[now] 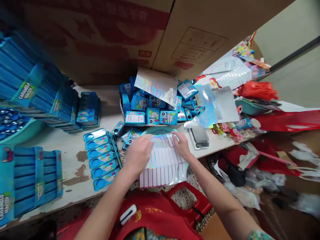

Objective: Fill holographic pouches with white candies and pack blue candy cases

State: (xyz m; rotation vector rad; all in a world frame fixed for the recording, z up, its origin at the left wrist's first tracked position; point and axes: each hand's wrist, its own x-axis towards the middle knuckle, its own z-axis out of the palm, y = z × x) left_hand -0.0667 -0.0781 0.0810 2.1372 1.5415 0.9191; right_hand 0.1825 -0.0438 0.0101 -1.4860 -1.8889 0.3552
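One head-worn view (fairly near) faces forward, down over the table [70,140].

A white worktable [72,146], worn brown in patches, carries blue display boxes [51,178] at its left. Nearby lie overlapping blue packs [103,161], loose small boxes [118,128] and, farther right, a phone-like device [199,135].

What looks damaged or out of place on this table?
The white tabletop has brown patches at left, where its surface looks worn away. Mid-table, blue boxes lie jumbled at odd angles, a shiny sheet slanting over them, unlike the neat stacks to their left.
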